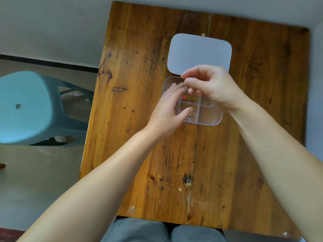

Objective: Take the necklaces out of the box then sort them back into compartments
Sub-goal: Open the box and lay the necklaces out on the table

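A clear plastic compartment box [212, 122] lies open on the wooden table [139, 84], its frosted lid [199, 53] folded back flat behind it. A gold necklace with a red charm [189, 98] sits in a middle compartment. A silver necklace [190, 117] lies in the near-left compartment. My right hand [208, 84] hovers over the box, fingertips pinched on a thin chain above the gold necklace. My left hand [167, 110] rests on the box's left side, fingers spread over the compartments. Both hands hide parts of the box.
A teal plastic stool [26, 107] stands on the floor left of the table. My knees in grey trousers [157, 231] sit at the table's near edge. A small gold item [203, 34] lies just behind the lid.
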Motion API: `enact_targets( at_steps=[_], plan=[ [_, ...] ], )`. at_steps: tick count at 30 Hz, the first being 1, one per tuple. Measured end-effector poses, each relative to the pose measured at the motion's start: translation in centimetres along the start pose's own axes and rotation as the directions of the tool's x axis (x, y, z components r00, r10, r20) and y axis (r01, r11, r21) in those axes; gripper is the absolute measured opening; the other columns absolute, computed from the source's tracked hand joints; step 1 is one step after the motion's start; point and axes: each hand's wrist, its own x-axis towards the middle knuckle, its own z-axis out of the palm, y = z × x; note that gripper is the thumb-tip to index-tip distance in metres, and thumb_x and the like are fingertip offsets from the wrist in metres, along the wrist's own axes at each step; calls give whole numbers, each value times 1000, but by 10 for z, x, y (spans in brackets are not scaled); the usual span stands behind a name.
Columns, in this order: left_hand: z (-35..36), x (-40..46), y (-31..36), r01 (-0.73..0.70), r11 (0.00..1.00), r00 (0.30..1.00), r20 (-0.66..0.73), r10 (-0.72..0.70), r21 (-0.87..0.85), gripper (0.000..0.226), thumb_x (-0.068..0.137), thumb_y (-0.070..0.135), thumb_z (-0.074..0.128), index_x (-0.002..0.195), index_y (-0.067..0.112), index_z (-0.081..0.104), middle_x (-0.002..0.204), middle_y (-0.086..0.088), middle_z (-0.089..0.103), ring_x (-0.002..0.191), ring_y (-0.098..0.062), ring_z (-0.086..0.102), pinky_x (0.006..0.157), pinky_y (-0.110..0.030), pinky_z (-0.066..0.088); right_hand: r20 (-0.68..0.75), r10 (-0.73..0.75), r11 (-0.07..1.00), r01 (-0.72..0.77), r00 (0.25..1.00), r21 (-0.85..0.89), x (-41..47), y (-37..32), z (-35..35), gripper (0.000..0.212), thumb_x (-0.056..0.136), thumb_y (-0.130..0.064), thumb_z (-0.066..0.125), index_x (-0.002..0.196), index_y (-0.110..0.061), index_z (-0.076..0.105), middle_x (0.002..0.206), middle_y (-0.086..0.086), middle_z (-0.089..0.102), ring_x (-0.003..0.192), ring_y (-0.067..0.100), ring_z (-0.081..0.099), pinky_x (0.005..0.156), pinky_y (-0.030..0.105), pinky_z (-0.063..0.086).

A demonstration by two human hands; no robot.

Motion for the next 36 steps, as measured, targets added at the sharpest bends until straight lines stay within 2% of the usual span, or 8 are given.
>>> enact_targets(
  at_steps=[2, 4, 6, 10, 19, 24, 29, 36],
  plan=[
    [-2, 7, 17, 3, 998, 995, 98, 3, -62, 14, 92, 25, 54, 94, 15, 63, 106, 2, 65, 100, -6, 55, 87, -26, 44, -38, -3, 972, 11, 999, 233, -20, -7, -16, 12, 87, -13, 64, 95, -19, 71, 67, -4, 68, 62, 8, 62, 54, 15, 48],
    [-4, 9, 26, 21, 994, 985, 175, -2, -104, 27, 95, 27, 48, 78, 11, 62, 73, 7, 63, 64, 0, 51, 61, -16, 40, -107, 34, 904, 15, 994, 428, -42, -5, -32, 14, 84, -11, 65, 92, -20, 72, 71, -5, 69, 65, 7, 64, 54, 16, 49],
    [-9, 10, 31, 50, 988, 971, 238, -15, -143, 32, 97, 26, 45, 74, 8, 61, 63, 9, 60, 53, 2, 47, 53, -9, 36, -166, 94, 858, 5, 982, 514, -70, 9, -45, 16, 82, -11, 63, 88, -21, 73, 74, -4, 69, 67, 8, 64, 55, 18, 50],
    [-6, 8, 33, 183, 965, 930, 351, -107, -189, 34, 96, 33, 46, 75, 11, 61, 68, 4, 63, 65, -3, 56, 68, -16, 46, -240, 244, 862, -97, 940, 497, -127, 55, -41, 26, 85, -1, 59, 81, -22, 74, 74, -5, 68, 70, 9, 64, 56, 18, 50],
    [59, -11, 34, 227, 972, 810, 541, -227, 68, 33, 90, 42, 52, 69, 17, 56, 55, 9, 56, 48, -4, 47, 55, -21, 41, -443, 481, 873, -459, 756, 164, -217, 134, 33, 21, 91, -9, 58, 95, -30, 58, 92, -2, 65, 76, 4, 69, 67, 15, 56],
    [112, -16, 35, -36, 938, 904, 411, -117, 346, 22, 91, 30, 55, 78, 13, 59, 74, 0, 60, 67, -18, 56, 56, -30, 45, -556, 469, 855, -512, 687, 88, -226, 160, 81, 29, 89, -12, 60, 111, -27, 49, 95, -4, 59, 84, 7, 63, 73, 19, 53],
    [132, -17, 23, -308, 755, 911, 409, 57, 579, 18, 91, 27, 53, 91, 11, 61, 97, -8, 62, 99, -29, 53, 84, -42, 40, -616, 419, 854, -520, 668, 18, -224, 168, 96, 31, 90, -13, 59, 114, -24, 43, 90, -7, 55, 77, 2, 57, 62, 11, 45],
    [126, -23, 8, -441, 700, 869, 462, 177, 561, 21, 92, 20, 54, 108, 7, 55, 115, -12, 55, 109, -29, 45, 85, -38, 41, -556, 447, 859, -510, 701, 47, -233, 168, 88, 27, 92, -14, 57, 116, -20, 46, 94, -7, 59, 79, 8, 63, 63, 14, 50]
  ],
)
